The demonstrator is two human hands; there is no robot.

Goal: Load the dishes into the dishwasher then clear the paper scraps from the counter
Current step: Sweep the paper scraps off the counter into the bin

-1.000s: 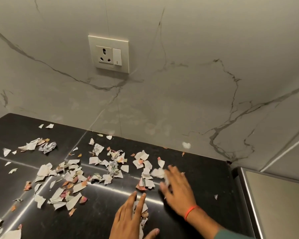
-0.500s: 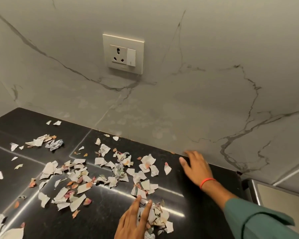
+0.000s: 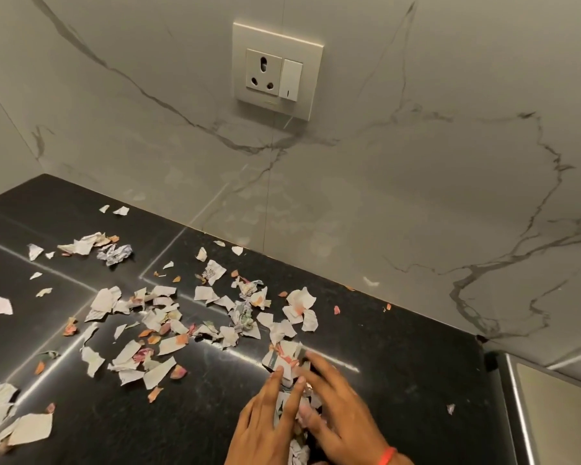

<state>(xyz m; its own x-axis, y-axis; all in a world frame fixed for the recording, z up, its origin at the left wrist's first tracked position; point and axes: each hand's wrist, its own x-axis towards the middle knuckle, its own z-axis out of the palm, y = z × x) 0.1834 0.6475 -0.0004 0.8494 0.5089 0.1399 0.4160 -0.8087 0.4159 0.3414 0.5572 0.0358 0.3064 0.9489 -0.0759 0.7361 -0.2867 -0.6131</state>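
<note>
1. The gathered pile of paper scraps [image 3: 287,370] sits near the front edge of the dark surface [image 3: 399,357], right of centre, squeezed between the two hands. I take it that is deliberate: banked up, the bits can be lifted in one go rather than picked singly.
2. The pile runs as a narrow ridge from near to far, its far end pointing toward the wall; its near end is lost under the hands and the frame edge.
3. The left hand [image 3: 265,421] lies flat, fingers straight, pressing in from the left. The right hand [image 3: 336,407], an orange band [image 3: 387,456] at its wrist, does the same from the right, fingers extended over the paper. Neither is curled round anything.
4. The loose scraps [image 3: 155,327] are spread wide to the left and far side, well apart from the pile, with one stray bit [image 3: 450,408] off to the right.
5. On the marble wall [image 3: 416,196] behind is a socket plate [image 3: 277,67]; a steel edge [image 3: 514,414] borders the right.
</note>
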